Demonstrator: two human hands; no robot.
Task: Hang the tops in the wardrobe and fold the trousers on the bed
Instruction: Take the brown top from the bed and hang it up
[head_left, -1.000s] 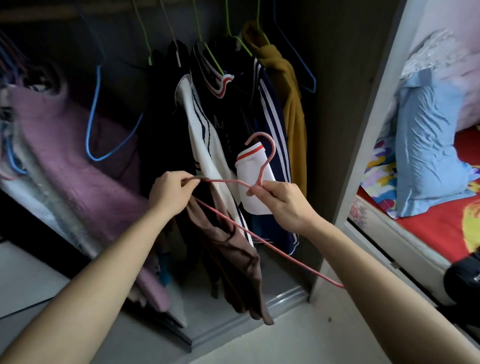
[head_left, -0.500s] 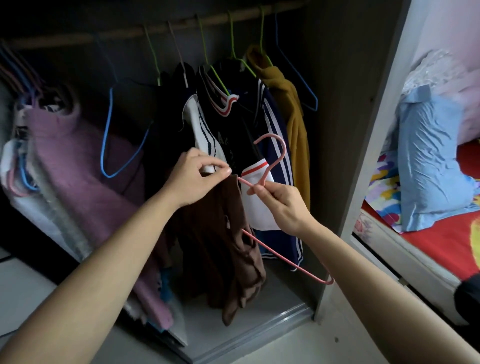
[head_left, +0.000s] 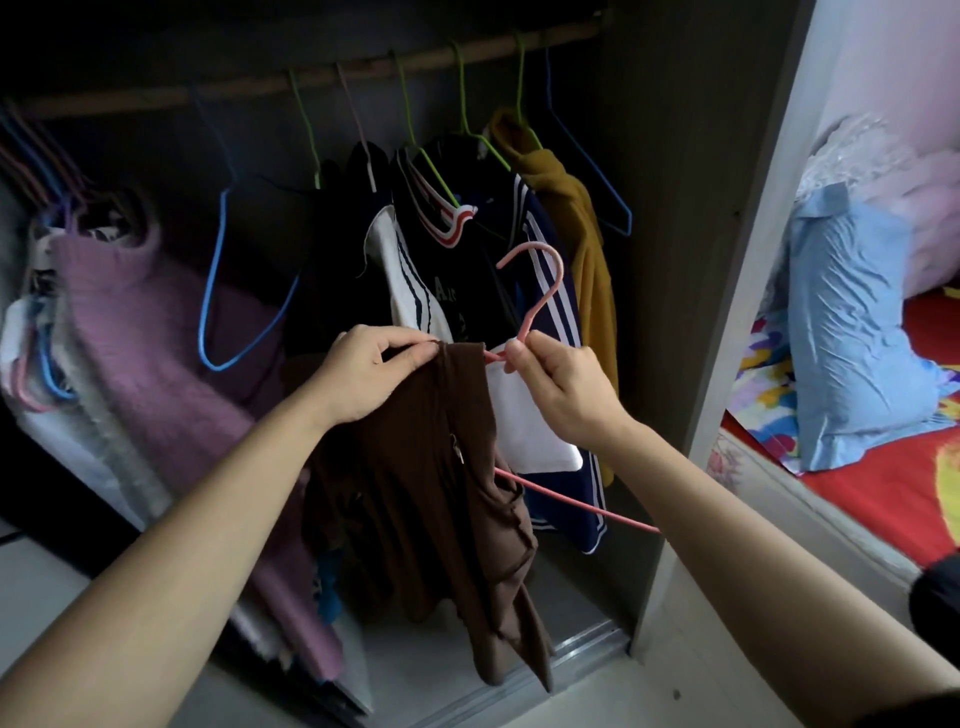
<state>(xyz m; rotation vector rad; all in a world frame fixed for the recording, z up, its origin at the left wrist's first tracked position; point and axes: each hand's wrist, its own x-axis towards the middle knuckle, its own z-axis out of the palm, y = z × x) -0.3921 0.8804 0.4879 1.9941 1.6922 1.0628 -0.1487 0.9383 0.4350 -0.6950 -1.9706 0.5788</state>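
A brown ribbed top (head_left: 431, 499) hangs on a pink wire hanger (head_left: 545, 291) in front of the open wardrobe. My left hand (head_left: 363, 374) pinches the top's upper edge at the hanger's shoulder. My right hand (head_left: 566, 395) pinches the hanger's neck just below its hook. The hanger's lower bar (head_left: 587, 506) sticks out to the right under my right wrist. The wardrobe rail (head_left: 322, 78) runs above, apart from the hook.
On the rail hang a navy striped top (head_left: 540, 249), a mustard garment (head_left: 582, 244), a purple fuzzy sweater (head_left: 135, 332) and an empty blue hanger (head_left: 218, 291). The wardrobe's grey side panel (head_left: 727, 332) stands to the right. Beyond it is a bed (head_left: 883, 483) with a blue pillow (head_left: 852, 332).
Both hands lifted the hanger and brown top a little. My left hand slid the top's edge along the hanger toward the neck, so more of the top now sits on it.
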